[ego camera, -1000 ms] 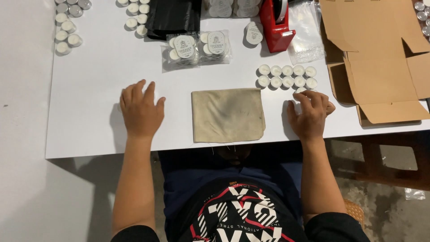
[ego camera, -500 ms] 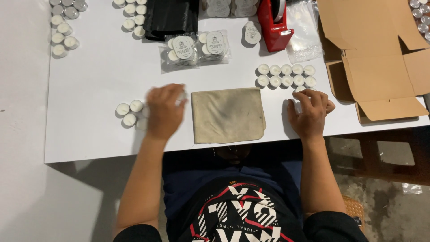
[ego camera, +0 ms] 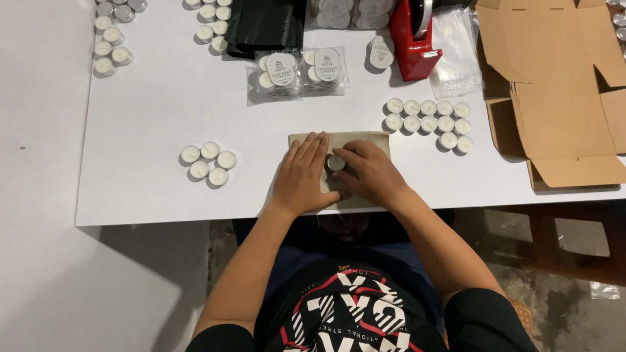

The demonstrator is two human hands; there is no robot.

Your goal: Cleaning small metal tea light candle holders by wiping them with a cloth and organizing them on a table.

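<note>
Both hands are resting on a flat beige cloth pouch [ego camera: 375,139] that is lying at the near edge of the smooth white tabletop [ego camera: 150,111]. The left hand [ego camera: 304,175] is lying flat with its fingers spread and pressing the cloth down. The right hand [ego camera: 370,173] is curling beside it, its fingertips touching a small round white tealight candle [ego camera: 335,162] that is sitting on the pouch between the two hands. To the left, a cluster of five round white tealights [ego camera: 208,163] is sitting on the bare tabletop, well apart from the hands. To the right, two rows of similar tealights [ego camera: 430,120] are lying near a flattened brown cardboard box [ego camera: 561,98]. Farther away, clear plastic packs of tealights [ego camera: 297,70] and a glossy red tape dispenser [ego camera: 417,39] are standing.
</note>
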